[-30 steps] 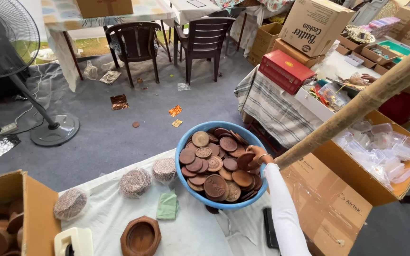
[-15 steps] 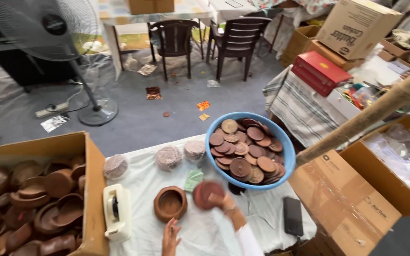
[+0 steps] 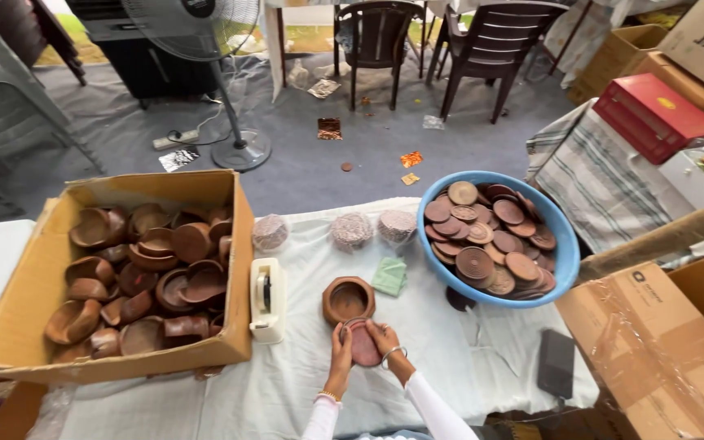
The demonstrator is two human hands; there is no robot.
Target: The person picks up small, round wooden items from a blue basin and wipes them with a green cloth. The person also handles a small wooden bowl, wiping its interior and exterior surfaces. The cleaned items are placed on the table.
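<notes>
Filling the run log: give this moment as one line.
left hand + right hand: gripping round brown clay lid | open round brown clay pot: just beyond, on white cloth

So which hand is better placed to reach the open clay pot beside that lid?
Probably the left hand: it sits directly below the clay pot. The right hand grips the lid on the far side.

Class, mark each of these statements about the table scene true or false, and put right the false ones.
1. Both hands hold a round brown lid. True.
2. The blue basin holds clay bowls. False: it holds flat round lids.
3. A clay bowl stands on the white cloth just beyond the left hand and right hand. True.
4. The cardboard box of bowls lies to the right of the basin. False: it lies to the left.
</notes>
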